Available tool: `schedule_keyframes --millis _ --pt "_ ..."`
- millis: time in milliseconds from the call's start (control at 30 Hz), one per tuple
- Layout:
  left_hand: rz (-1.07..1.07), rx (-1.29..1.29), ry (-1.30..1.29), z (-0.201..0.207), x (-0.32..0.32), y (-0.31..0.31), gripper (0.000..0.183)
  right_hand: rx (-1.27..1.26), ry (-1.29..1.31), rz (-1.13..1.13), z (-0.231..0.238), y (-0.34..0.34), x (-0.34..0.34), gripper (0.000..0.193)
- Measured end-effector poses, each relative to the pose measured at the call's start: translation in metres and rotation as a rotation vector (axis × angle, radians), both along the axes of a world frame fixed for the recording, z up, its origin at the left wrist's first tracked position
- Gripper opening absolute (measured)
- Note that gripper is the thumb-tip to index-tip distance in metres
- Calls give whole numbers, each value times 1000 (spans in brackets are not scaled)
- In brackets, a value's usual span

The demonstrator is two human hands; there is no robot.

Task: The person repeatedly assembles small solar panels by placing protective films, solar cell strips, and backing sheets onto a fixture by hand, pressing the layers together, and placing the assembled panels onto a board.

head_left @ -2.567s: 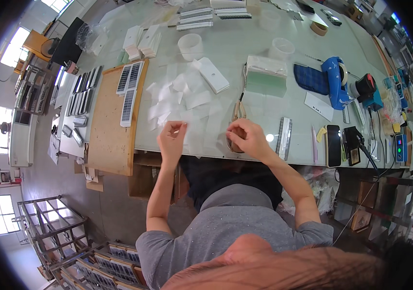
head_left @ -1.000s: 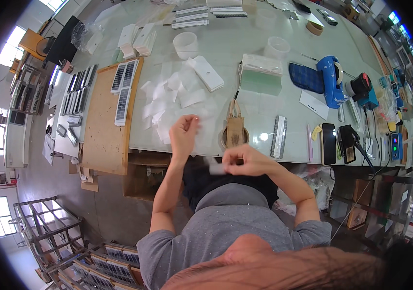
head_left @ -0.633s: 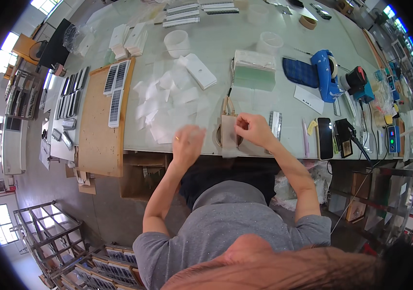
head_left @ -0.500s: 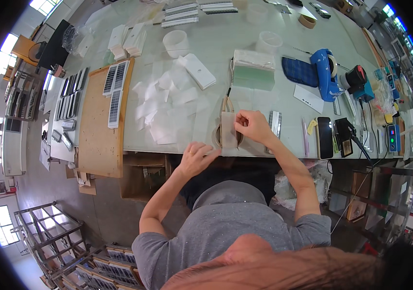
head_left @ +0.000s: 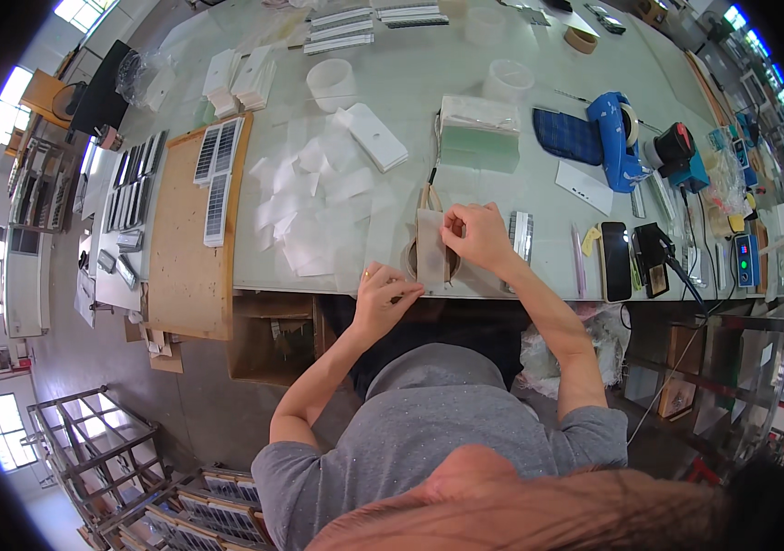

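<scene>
A narrow, translucent whitish strip [head_left: 431, 248] stands near the table's front edge, over a round brown ring [head_left: 455, 264] that it partly hides. My right hand [head_left: 479, 237] is closed in a pinch on the strip's upper right edge. At its lower left corner, my left hand [head_left: 383, 298] has thumb and forefinger pinched together; whatever is between those fingertips is too small to make out. Just beyond the strip, a pale wooden-looking piece [head_left: 430, 196] leads to a dark cord. A pile of frosted translucent sheets [head_left: 305, 216] lies to the left.
A block of stacked glass-like pieces [head_left: 479, 138] stands ahead, near clear round cups [head_left: 331, 84]. At left, a wooden board [head_left: 185, 230] carries small solar panels [head_left: 218, 207]. A blue tape dispenser [head_left: 614, 142], a phone [head_left: 615, 262] and a corded tool [head_left: 654, 257] sit to the right.
My left hand has turned and drawn its fingers into a pinch at the strip's lower corner. The strip and my right hand have shifted slightly to the left.
</scene>
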State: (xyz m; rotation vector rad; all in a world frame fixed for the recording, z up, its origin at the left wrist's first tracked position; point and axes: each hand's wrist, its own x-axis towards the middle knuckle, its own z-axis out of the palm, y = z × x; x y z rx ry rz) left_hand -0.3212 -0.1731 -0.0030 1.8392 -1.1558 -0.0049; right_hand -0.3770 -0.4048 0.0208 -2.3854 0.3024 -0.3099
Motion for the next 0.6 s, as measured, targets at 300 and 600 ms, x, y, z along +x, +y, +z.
schedule_keyframes --millis 300,600 --pt "17 14 -18 -2 -3 1 12 -4 14 -10 -3 1 1 9" --pt "-22 31 -149 3 0 1 14 -12 17 -4 -4 1 0 12"
